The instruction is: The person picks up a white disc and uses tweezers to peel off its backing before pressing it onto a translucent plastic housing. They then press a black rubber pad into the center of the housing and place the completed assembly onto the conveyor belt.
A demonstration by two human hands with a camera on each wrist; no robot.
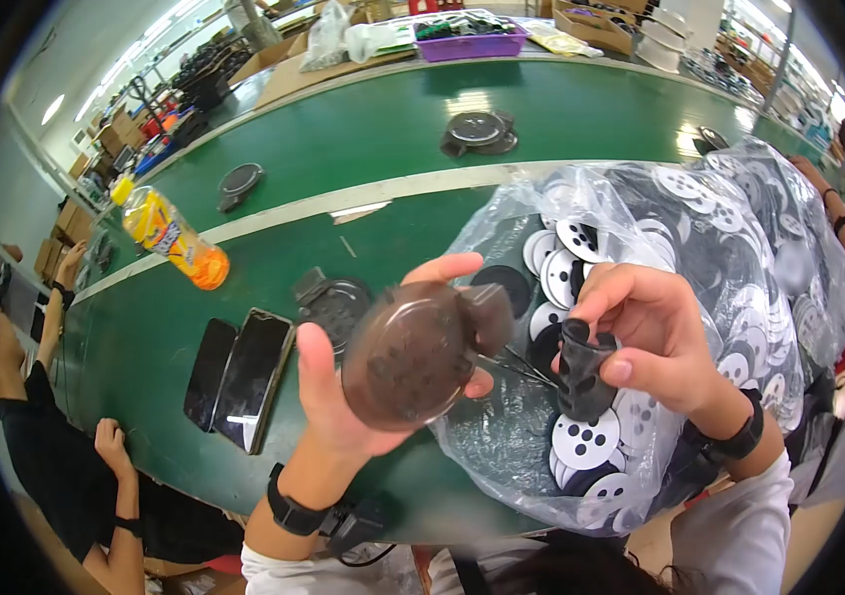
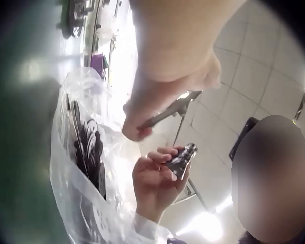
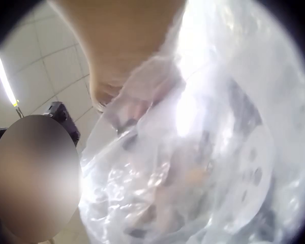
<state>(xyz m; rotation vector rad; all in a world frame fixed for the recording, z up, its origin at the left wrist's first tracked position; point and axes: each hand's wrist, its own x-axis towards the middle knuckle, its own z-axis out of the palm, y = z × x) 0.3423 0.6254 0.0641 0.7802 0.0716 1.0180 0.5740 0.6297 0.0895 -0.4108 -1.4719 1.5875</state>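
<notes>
In the head view my left hand (image 1: 328, 412) holds a brown round plastic part (image 1: 408, 362) with a boxy side tab, blurred. The part lies over the palm, fingertips showing past its edge and the thumb raised. My right hand (image 1: 656, 332) pinches a dark, bumpy, tapered piece (image 1: 586, 382) by its wide upper rim, between thumb and fingers. That piece also shows in the left wrist view as a shiny dark cone (image 2: 182, 161). Below the right hand lies a clear plastic bag (image 1: 487, 436) with white discs (image 1: 586, 441) with holes. Bag film mostly hides the right hand's work in the right wrist view.
Left on the green table (image 1: 145, 347) lie two phones (image 1: 254, 377) and an orange drink bottle (image 1: 170, 238). A dark round part (image 1: 338, 307) sits behind my left hand. More round parts (image 1: 477, 131) lie farther back. Another person (image 1: 36, 416) is at the left.
</notes>
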